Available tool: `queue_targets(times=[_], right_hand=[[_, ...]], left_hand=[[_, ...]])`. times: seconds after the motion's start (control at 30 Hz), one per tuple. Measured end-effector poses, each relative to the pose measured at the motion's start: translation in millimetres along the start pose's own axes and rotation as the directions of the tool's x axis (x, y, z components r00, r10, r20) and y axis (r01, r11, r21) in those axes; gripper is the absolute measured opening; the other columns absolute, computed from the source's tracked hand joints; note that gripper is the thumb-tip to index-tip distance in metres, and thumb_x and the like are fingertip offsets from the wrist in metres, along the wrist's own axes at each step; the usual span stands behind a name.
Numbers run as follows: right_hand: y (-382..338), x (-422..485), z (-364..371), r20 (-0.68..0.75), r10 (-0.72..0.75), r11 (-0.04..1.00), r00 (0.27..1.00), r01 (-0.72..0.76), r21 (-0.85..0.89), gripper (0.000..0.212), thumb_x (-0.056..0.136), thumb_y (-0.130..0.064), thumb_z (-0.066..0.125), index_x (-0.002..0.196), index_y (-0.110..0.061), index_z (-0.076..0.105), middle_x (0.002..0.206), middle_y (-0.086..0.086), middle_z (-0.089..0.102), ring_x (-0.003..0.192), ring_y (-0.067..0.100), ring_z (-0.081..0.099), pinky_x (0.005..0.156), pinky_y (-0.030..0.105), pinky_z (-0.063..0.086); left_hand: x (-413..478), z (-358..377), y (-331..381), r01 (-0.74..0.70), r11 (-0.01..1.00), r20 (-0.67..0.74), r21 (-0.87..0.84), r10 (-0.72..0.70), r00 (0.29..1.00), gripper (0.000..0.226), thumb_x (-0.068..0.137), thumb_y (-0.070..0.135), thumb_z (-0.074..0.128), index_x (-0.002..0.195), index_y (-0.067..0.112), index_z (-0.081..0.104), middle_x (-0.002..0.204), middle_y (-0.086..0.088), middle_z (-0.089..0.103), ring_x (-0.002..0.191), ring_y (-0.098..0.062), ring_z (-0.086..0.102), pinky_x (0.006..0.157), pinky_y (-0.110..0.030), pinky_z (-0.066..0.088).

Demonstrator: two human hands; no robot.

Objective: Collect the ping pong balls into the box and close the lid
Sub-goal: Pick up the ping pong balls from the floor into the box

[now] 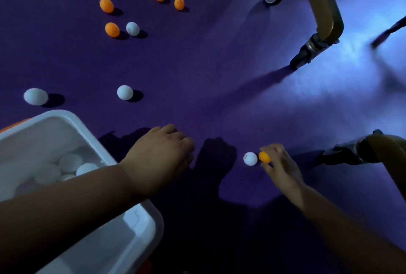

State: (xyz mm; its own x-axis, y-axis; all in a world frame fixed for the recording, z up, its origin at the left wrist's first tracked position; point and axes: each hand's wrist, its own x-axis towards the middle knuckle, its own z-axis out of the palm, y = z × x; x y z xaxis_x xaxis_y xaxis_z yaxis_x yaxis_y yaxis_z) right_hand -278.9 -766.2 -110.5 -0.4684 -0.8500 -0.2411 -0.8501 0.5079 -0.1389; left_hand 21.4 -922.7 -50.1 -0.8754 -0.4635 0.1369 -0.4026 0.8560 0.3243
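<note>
Purple flooring (197,64) holds scattered ping pong balls (124,92), and the right hand (283,170) pinches an orange ball (264,156) just beside a white ball (250,158), presumably bound for the open white box (72,117), while the left hand (160,152) curls downward, its contents impossible to tell.

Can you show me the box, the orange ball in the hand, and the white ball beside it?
box (63,115), head view, far corner of its rim.
orange ball (264,157), head view, its visible middle.
white ball (250,158), head view, its middle.

Head view, down-forward, close above left hand (162,155), right hand (283,169).
</note>
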Motion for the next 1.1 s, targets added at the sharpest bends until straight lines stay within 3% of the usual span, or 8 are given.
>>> queue_targets(times=[0.17, 0.4, 0.5, 0.6, 0.7, 0.83, 0.97, 1.1], right_hand=[[-1.1, -3.1, 2.8, -0.214, 0.189, 0.961, 0.958, -0.136, 0.24, 0.029, 0.072, 0.011, 0.056, 0.098, -0.001, 0.052, 0.099, 0.004, 0.041, 0.085, 0.026, 0.048, 0.071, 0.03, 0.037], [-22.4, -2.1, 17.6, -0.162, 0.001, 0.992, 0.987, 0.02, 0.126, 0.041, 0.081, -0.034, 0.067, 0.117, -0.017, 0.057, 0.095, -0.004, 0.052, 0.09, 0.015, 0.05, 0.071, 0.03, 0.04], [-26.7, -0.5, 22.1, -0.147, -0.063, 0.993, 0.987, 0.076, 0.086, 0.035, 0.077, -0.038, 0.069, 0.105, -0.019, 0.062, 0.091, -0.004, 0.058, 0.089, 0.02, 0.055, 0.067, 0.031, 0.043], [-57.5, -3.2, 14.6, -0.25, -0.085, 0.962, 0.964, 0.145, 0.231, 0.035, 0.075, -0.051, 0.061, 0.093, -0.021, 0.063, 0.087, -0.008, 0.066, 0.083, 0.018, 0.062, 0.063, 0.036, 0.051], [-124.2, -13.1, -5.7, -0.452, -0.231, 0.832, 0.862, 0.416, 0.368, 0.051, 0.077, -0.06, 0.055, 0.099, -0.016, 0.068, 0.091, -0.003, 0.072, 0.081, 0.014, 0.066, 0.069, 0.033, 0.054], [-217.0, -42.7, -32.9, -0.59, -0.489, 0.517, 0.643, 0.758, 0.398, 0.057, 0.081, -0.06, 0.054, 0.1, -0.009, 0.068, 0.094, -0.002, 0.071, 0.08, 0.014, 0.064, 0.07, 0.024, 0.05], [-271.9, -55.9, -32.3, -0.488, -0.71, 0.334, 0.508, 0.853, 0.402, 0.056, 0.076, -0.058, 0.062, 0.105, -0.01, 0.066, 0.084, -0.002, 0.067, 0.074, 0.014, 0.057, 0.066, 0.023, 0.045], [-294.4, -60.3, -28.4, -0.351, -0.816, 0.237, 0.46, 0.819, 0.522, 0.05, 0.079, -0.034, 0.061, 0.12, -0.007, 0.052, 0.099, 0.003, 0.06, 0.091, 0.016, 0.053, 0.082, 0.027, 0.045]], left_hand=[[4.4, -1.2, -8.1, 0.058, 0.998, -0.015, 0.018, -0.058, 0.998, 0.037, 0.08, 0.035, 0.036, 0.075, 0.015, 0.068, 0.063, 0.001, 0.064, 0.06, -0.025, 0.059, 0.051, -0.034, 0.05], [7.7, -1.1, -5.7, 0.094, 0.995, 0.005, 0.016, -0.094, 0.996, 0.037, 0.08, 0.035, 0.035, 0.073, 0.017, 0.067, 0.061, 0.002, 0.064, 0.057, -0.025, 0.058, 0.049, -0.03, 0.044], [5.5, -4.0, -7.6, 0.124, 0.992, 0.02, 0.024, -0.125, 0.992, 0.038, 0.08, 0.035, 0.035, 0.074, 0.018, 0.067, 0.062, 0.002, 0.064, 0.059, -0.025, 0.059, 0.051, -0.033, 0.046], [-3.1, -14.7, -12.7, 0.177, 0.983, 0.041, 0.058, -0.179, 0.983, 0.037, 0.081, 0.037, 0.033, 0.074, 0.018, 0.065, 0.063, 0.001, 0.062, 0.063, -0.026, 0.057, 0.055, -0.036, 0.048], [-14.5, -38.5, -27.0, 0.238, 0.964, -0.005, 0.12, -0.239, 0.971, 0.042, 0.082, 0.036, 0.03, 0.074, 0.015, 0.065, 0.064, -0.002, 0.063, 0.067, -0.029, 0.056, 0.059, -0.039, 0.048], [-40.5, -78.7, -55.5, 0.272, 0.922, -0.038, 0.276, -0.272, 0.962, 0.04, 0.082, 0.033, 0.032, 0.079, 0.014, 0.067, 0.072, -0.005, 0.067, 0.075, -0.033, 0.058, 0.063, -0.042, 0.049], [-81.1, -113.5, -63.2, 0.205, 0.868, 0.024, 0.453, -0.241, 0.97, 0.034, 0.083, 0.024, 0.037, 0.082, 0.013, 0.069, 0.076, -0.005, 0.068, 0.078, -0.031, 0.061, 0.063, -0.039, 0.049], [-120.4, -135.8, -69.4, 0.203, 0.839, 0.068, 0.505, -0.273, 0.96, 0.021, 0.085, 0.015, 0.048, 0.081, 0.012, 0.069, 0.071, -0.004, 0.066, 0.074, -0.029, 0.059, 0.064, -0.04, 0.051]])
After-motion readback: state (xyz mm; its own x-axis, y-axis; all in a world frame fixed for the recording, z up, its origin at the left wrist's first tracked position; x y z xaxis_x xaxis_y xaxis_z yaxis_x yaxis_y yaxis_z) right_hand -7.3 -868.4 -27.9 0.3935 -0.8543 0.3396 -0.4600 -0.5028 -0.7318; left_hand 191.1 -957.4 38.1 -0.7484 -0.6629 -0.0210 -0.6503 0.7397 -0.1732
